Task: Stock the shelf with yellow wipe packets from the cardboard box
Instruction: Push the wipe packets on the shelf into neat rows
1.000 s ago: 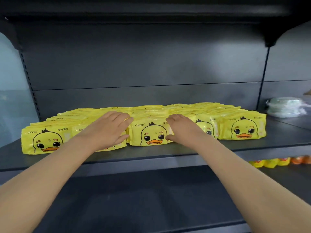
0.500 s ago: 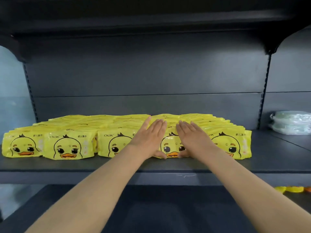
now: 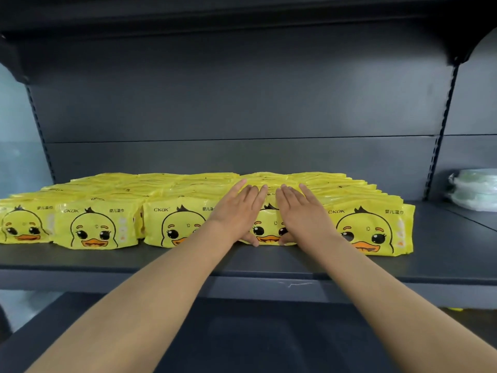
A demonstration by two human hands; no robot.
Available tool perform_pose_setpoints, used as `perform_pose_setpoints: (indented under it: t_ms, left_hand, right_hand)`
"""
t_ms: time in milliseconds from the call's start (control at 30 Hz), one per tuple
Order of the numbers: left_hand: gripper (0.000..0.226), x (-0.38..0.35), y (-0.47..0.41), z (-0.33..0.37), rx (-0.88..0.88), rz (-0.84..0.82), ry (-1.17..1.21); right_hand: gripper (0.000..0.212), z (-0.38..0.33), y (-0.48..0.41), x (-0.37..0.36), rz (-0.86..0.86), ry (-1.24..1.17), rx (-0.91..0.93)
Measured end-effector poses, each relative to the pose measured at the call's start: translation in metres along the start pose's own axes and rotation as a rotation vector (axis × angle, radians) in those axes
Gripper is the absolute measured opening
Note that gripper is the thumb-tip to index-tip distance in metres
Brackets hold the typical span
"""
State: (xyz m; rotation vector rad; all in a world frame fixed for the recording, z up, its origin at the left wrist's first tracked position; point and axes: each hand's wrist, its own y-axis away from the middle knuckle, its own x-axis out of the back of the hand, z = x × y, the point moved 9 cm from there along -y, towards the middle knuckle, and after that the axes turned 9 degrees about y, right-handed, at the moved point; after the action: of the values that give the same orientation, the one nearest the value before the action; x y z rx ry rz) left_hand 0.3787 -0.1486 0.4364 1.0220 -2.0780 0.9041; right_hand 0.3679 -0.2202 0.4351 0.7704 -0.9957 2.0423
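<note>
Yellow wipe packets (image 3: 94, 227) stand in rows on the dark shelf (image 3: 269, 262). Left hand (image 3: 236, 211) and right hand (image 3: 304, 214) lie flat, fingers extended, on one front packet (image 3: 267, 227), thumbs at its face. Pale bundles (image 3: 476, 189) far right.

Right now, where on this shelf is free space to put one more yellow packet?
The shelf is bare right of the last yellow duck wipe packet, up to the pale green packs, and along the front edge. The middle is crowded; both hands press there.
</note>
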Motion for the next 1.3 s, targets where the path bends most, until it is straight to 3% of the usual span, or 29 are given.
perform_pose_setpoints:
  t_ms: [267,400,533,667,833,1100,1300]
  left_hand:
    - [0.126,0.004,-0.004,-0.001,0.034,-0.048,-0.014]
    - [0.125,0.018,-0.002,0.001,0.059,-0.098,0.091]
    - [0.105,0.053,-0.008,0.025,0.058,0.084,0.305]
    - [0.096,0.080,-0.023,0.083,-0.046,0.271,0.415]
    - [0.105,0.075,-0.048,0.128,-0.112,0.267,0.378]
    - [0.110,0.062,-0.062,0.127,-0.040,0.245,0.284]
    - [0.109,0.058,-0.068,0.126,-0.030,0.231,0.244]
  right_hand:
    - [0.109,0.003,0.003,0.007,0.007,0.034,0.003]
    - [0.102,0.034,0.026,0.015,0.050,-0.046,-0.051]
    - [0.099,0.088,0.059,0.011,0.078,-0.111,-0.100]
    - [0.113,0.127,0.083,-0.016,0.039,-0.023,-0.100]
    - [0.115,0.148,0.089,-0.059,-0.059,0.033,-0.091]
    - [0.115,0.145,0.075,-0.062,-0.014,-0.065,-0.001]
    - [0.111,0.146,0.071,-0.065,-0.074,-0.030,-0.053]
